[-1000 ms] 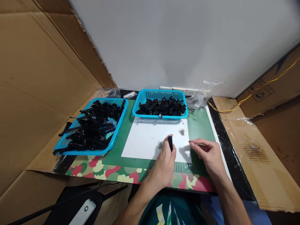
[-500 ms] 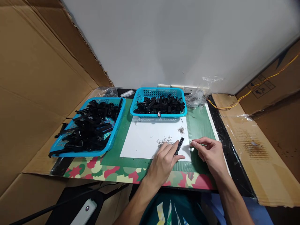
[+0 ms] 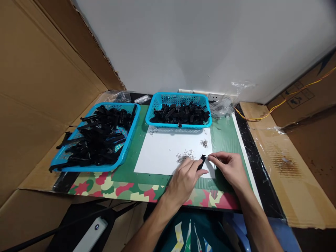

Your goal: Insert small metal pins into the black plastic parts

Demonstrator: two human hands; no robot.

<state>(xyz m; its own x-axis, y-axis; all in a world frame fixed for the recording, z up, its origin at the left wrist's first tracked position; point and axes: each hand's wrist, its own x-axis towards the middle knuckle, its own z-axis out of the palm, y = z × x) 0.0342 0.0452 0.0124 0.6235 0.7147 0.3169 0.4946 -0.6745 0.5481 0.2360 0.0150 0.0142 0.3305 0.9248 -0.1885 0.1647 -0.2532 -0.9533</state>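
Note:
My left hand [image 3: 186,176] grips a short black plastic part [image 3: 202,162] over the right side of a white sheet [image 3: 157,154]. Just to its right, my right hand [image 3: 228,164] is closed in a pinch, thumb and index fingertips close beside the part. What the pinch holds is too small to make out. A heap of tiny wire pieces [image 3: 184,156] lies on the sheet beyond my left fingers. Farther back on the same sheet sits a smaller pile of tiny metal pieces [image 3: 204,142].
A blue basket [image 3: 126,140] of long black parts stands at the left. Another blue basket [image 3: 178,125], filled with smaller black parts, is at the back. Clear plastic bags [image 3: 223,106] lie behind, near yellow wires [image 3: 271,111]. Cardboard walls [image 3: 39,87] flank the table.
My right hand has moved left, bringing its pinched fingertips up to the black part. My left hand keeps its hold on the part. The whole view has shifted slightly.

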